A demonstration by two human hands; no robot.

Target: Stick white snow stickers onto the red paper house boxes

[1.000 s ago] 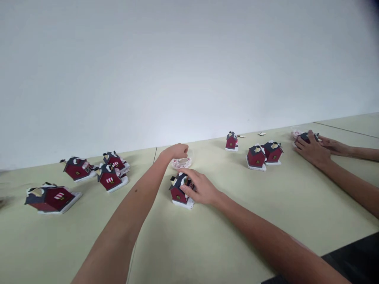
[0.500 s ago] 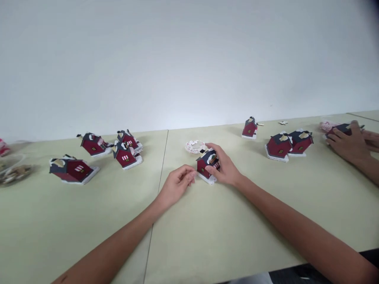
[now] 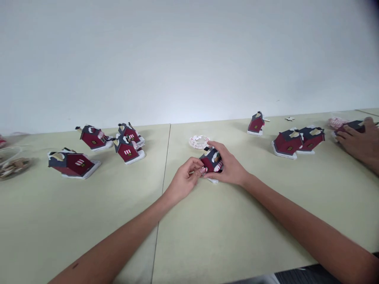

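No text, label, brand, number or sign could be read anywhere in the scene. The red model houses (image 3: pixel 212 161) on the table bore only painted windows and striped candy-cane trim, with no legible lettering, while the clear container (image 3: pixel 10 165) at the left edge was too blurred and too small to show any label.
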